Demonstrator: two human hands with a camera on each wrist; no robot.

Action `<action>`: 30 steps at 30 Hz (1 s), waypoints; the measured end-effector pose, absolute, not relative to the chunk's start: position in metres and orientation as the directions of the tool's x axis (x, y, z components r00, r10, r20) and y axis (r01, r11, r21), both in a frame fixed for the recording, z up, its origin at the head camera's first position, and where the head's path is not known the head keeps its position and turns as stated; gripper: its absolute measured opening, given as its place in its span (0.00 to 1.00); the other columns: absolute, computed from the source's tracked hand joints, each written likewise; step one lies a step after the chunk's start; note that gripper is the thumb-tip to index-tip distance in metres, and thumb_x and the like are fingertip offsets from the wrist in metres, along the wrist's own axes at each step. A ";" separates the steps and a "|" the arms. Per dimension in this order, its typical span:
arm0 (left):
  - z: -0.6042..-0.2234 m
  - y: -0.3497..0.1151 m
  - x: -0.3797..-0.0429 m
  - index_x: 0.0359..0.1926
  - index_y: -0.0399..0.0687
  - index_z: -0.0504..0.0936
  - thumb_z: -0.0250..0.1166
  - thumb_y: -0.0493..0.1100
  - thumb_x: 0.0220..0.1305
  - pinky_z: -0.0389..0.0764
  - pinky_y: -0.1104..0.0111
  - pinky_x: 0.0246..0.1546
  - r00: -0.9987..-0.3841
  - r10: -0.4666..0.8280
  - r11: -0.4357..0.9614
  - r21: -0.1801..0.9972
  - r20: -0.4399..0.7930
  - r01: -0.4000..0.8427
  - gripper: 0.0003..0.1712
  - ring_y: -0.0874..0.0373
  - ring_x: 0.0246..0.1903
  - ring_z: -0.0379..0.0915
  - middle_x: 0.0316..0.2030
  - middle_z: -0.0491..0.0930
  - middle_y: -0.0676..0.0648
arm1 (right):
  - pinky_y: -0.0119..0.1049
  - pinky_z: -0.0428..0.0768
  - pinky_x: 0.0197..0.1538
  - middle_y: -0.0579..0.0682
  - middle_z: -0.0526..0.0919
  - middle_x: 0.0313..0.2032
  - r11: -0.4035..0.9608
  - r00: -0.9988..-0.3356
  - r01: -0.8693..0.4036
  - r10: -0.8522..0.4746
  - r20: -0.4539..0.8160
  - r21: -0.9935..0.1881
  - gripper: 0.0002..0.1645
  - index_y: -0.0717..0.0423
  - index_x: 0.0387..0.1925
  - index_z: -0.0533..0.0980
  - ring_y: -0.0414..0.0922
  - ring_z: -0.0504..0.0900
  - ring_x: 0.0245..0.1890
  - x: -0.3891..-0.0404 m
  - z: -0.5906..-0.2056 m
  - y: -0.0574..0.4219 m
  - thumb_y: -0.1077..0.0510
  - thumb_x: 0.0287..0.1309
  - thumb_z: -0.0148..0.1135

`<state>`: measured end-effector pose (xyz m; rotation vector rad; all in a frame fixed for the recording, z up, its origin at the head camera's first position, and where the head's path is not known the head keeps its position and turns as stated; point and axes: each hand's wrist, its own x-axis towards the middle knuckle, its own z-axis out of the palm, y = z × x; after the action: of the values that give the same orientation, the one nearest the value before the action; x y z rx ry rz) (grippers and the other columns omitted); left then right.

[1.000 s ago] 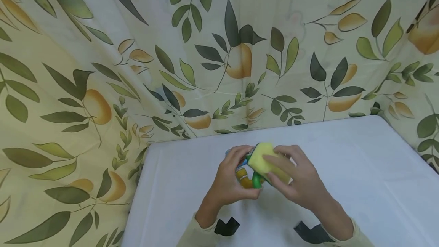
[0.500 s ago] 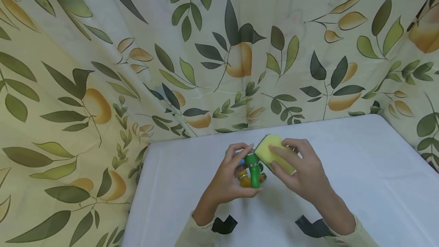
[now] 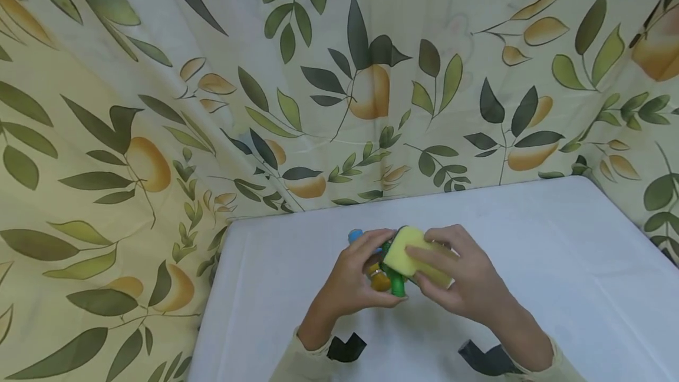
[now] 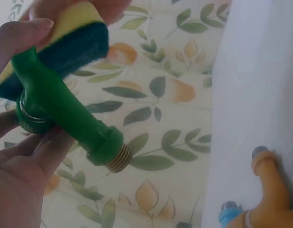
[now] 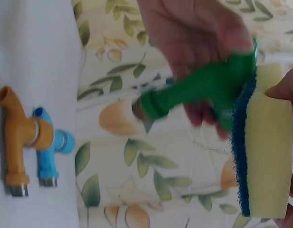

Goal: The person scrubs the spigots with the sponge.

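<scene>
My left hand (image 3: 347, 282) grips a green plastic water tap (image 4: 65, 104) between thumb and fingers, above the table. The tap's brass-coloured threaded end sticks out free of the hand. In my right hand (image 3: 469, 279) is a yellow sponge (image 3: 405, 255) with a dark scouring layer, pinched by its yellow side. The scouring layer (image 5: 242, 147) lies against the green tap in the right wrist view. From the head view the sponge hides much of the tap.
An orange tap (image 5: 14, 137) and a blue tap (image 5: 47, 159) lie side by side on the white table (image 3: 530, 252), beyond the hands. A leaf-and-fruit patterned curtain (image 3: 339, 152) hangs behind and to the left of the table.
Half a second ago the sponge was higher and to the right, leaving more of the green tap showing. It has come down and left over the tap. The left hand keeps its grip.
</scene>
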<state>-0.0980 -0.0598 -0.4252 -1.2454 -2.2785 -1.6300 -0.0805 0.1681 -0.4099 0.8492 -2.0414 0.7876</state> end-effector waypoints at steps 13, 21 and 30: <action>-0.424 -0.062 -0.103 0.73 0.43 0.68 0.87 0.38 0.38 0.83 0.71 0.55 -0.694 0.466 0.211 0.693 0.549 0.690 0.59 0.53 0.60 0.76 0.64 0.69 0.42 | 0.20 0.79 0.45 0.47 0.80 0.46 0.592 -0.620 -0.726 -0.345 0.704 -0.350 0.18 0.48 0.48 0.86 0.39 0.78 0.40 -0.068 -0.406 0.173 0.44 0.64 0.63; -0.424 -0.061 -0.102 0.72 0.47 0.70 0.90 0.48 0.32 0.81 0.75 0.56 -0.673 0.444 0.379 0.556 0.592 0.739 0.63 0.52 0.55 0.78 0.64 0.67 0.42 | 0.23 0.80 0.37 0.40 0.79 0.45 0.608 -0.712 -0.672 -0.373 0.595 -0.422 0.25 0.42 0.47 0.85 0.35 0.77 0.40 -0.064 -0.400 0.176 0.59 0.42 0.77; -0.419 -0.059 -0.098 0.73 0.48 0.67 0.87 0.43 0.40 0.83 0.76 0.53 -0.648 0.418 0.425 0.493 0.637 0.759 0.58 0.51 0.49 0.82 0.65 0.64 0.41 | 0.29 0.83 0.33 0.38 0.79 0.43 0.662 -0.783 -0.588 -0.323 0.531 -0.465 0.23 0.42 0.46 0.85 0.35 0.76 0.38 -0.061 -0.396 0.176 0.58 0.44 0.78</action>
<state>-0.0979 -0.0586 -0.4191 -0.9992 -2.2636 -1.1007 -0.0609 0.1756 -0.3957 0.7149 -2.4743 0.8951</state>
